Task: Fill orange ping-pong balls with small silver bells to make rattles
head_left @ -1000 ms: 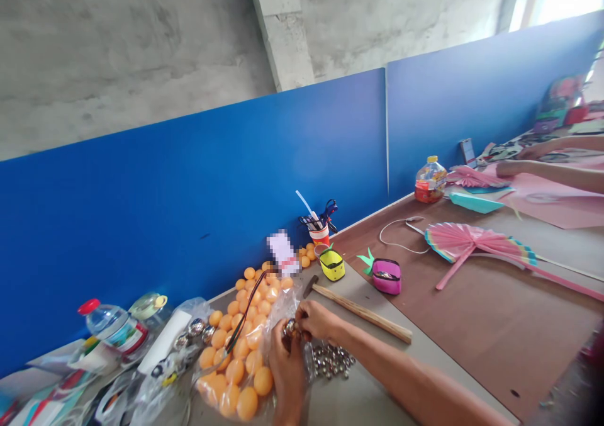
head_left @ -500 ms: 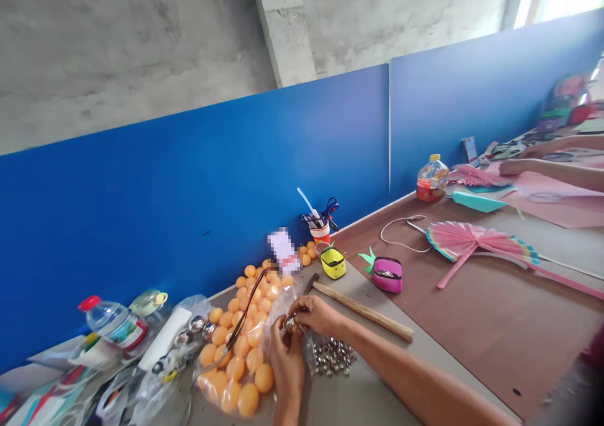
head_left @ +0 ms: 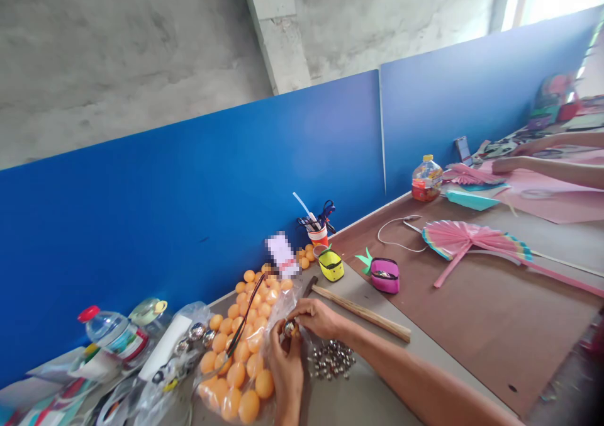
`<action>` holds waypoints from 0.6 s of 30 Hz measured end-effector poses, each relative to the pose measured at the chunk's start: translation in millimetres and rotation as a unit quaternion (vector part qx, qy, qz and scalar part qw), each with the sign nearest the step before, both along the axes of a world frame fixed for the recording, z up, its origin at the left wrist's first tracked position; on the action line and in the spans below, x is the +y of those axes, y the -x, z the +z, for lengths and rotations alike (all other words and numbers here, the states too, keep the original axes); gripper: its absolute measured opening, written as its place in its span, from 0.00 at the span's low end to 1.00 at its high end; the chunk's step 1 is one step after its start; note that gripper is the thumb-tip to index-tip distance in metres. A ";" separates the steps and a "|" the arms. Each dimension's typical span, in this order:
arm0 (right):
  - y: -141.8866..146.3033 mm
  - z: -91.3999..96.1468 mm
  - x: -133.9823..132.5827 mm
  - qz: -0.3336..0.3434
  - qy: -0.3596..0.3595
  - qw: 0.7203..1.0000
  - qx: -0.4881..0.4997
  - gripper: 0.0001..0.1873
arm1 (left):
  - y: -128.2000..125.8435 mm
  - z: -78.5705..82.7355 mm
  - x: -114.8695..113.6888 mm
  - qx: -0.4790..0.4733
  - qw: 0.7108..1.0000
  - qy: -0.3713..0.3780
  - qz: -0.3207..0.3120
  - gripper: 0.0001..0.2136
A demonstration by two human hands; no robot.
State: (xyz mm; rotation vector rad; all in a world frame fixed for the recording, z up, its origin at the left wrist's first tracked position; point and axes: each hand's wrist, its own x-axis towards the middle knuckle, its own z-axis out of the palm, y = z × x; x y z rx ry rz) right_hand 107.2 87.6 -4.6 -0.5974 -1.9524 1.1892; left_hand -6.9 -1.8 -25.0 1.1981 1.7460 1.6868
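Observation:
My left hand (head_left: 287, 369) is closed round a shiny silver ball (head_left: 289, 329), thumb and fingers on its sides. Just above it, my right hand (head_left: 317, 318) has thumb and fingertips pinched together close to the ball; whatever sits between them is too small to make out. Below my right wrist lies a pile of small shiny metal bells (head_left: 331, 360). Left of my hands, a clear plastic bag (head_left: 283, 303) partly covers many orange balls (head_left: 242, 350), with a dark cord (head_left: 245, 316) across them.
A hammer (head_left: 363, 313) lies beyond my right hand. Behind it sit a yellow pouch (head_left: 331, 267), a purple pouch (head_left: 384, 276) and a cup of tools (head_left: 318, 234). Bottles (head_left: 113, 335) and plastic stand left. A pink paper fan (head_left: 472, 242) lies right, near another person's arms (head_left: 552, 169).
My right fingertips have shifted slightly up off the ball, leaving more of its shiny top showing. My left hand keeps its hold. The view has turned slightly.

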 end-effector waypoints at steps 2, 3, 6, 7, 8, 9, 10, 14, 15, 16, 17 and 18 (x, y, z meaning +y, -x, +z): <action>-3.6 -0.1 9.9 -0.070 0.058 0.995 0.036 0.15 | 0.7 -1.4 0.7 -0.028 1.000 -0.001 0.004 0.23; -6.8 -0.1 15.9 -0.121 0.068 0.989 0.051 0.14 | 0.6 -1.7 0.9 -0.040 0.999 0.000 0.006 0.25; -18.6 -1.0 33.1 -0.218 0.031 0.975 0.033 0.12 | -0.5 -1.1 1.3 -0.035 0.999 0.000 0.020 0.30; -22.1 -1.6 36.9 -0.239 0.019 0.971 0.012 0.12 | -0.9 -0.5 1.2 -0.022 0.999 -0.003 0.028 0.31; -24.8 -2.4 39.3 -0.248 0.001 0.969 -0.008 0.13 | -1.1 0.2 1.1 -0.009 0.999 -0.006 0.036 0.31; -26.4 -3.3 40.1 -0.250 -0.018 0.968 -0.027 0.13 | -1.1 1.1 0.8 0.002 0.999 -0.009 0.041 0.30; -27.0 -4.4 39.5 -0.245 -0.041 0.968 -0.041 0.13 | -1.0 2.0 0.4 0.012 0.999 -0.010 0.044 0.29; -22.5 -8.3 28.6 -0.184 -0.126 0.971 -0.085 0.14 | -0.2 5.5 -1.5 0.031 0.999 -0.008 0.044 0.25; -21.2 -8.6 25.6 -0.169 -0.138 0.971 -0.099 0.14 | 0.0 6.1 -1.7 0.033 0.998 -0.008 0.047 0.24; -20.5 -8.6 23.1 -0.153 -0.148 0.970 -0.114 0.14 | 0.3 6.6 -1.8 0.034 0.998 -0.008 0.052 0.25; -20.4 -8.1 21.3 -0.135 -0.155 0.970 -0.131 0.14 | 0.6 6.8 -1.8 0.036 0.998 -0.009 0.058 0.25; -21.0 -7.2 20.2 -0.112 -0.158 0.970 -0.150 0.13 | 0.9 6.8 -1.7 0.038 0.997 -0.009 0.063 0.25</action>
